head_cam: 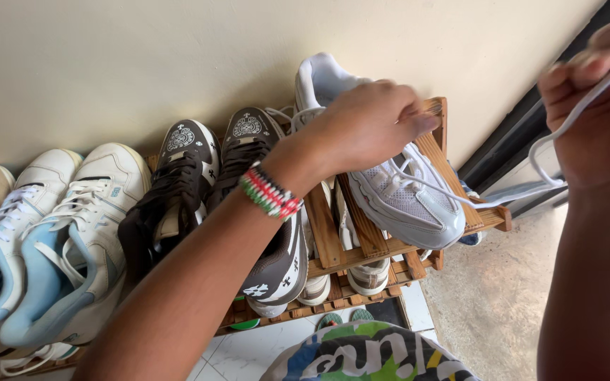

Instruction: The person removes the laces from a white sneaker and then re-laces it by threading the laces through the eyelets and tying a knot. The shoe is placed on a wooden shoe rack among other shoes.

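Note:
A white sneaker (418, 201) lies on the right end of a wooden slatted shoe rack (333, 243). My left hand (365, 127), with a beaded bracelet on its wrist, rests over the sneaker's tongue and laces, fingers curled on it. My right hand (598, 106) is raised at the far right, pinching the white shoelace (531, 159) and pulling it taut away from the sneaker. The fingertips of my left hand hide where the lace enters the shoe.
A pair of brown and grey sneakers (199, 183) and a pair of white and light blue sneakers (58, 240) stand on the rack to the left. More shoes (361, 279) sit on the lower shelf. A beige wall is behind, a concrete floor (488, 303) at right.

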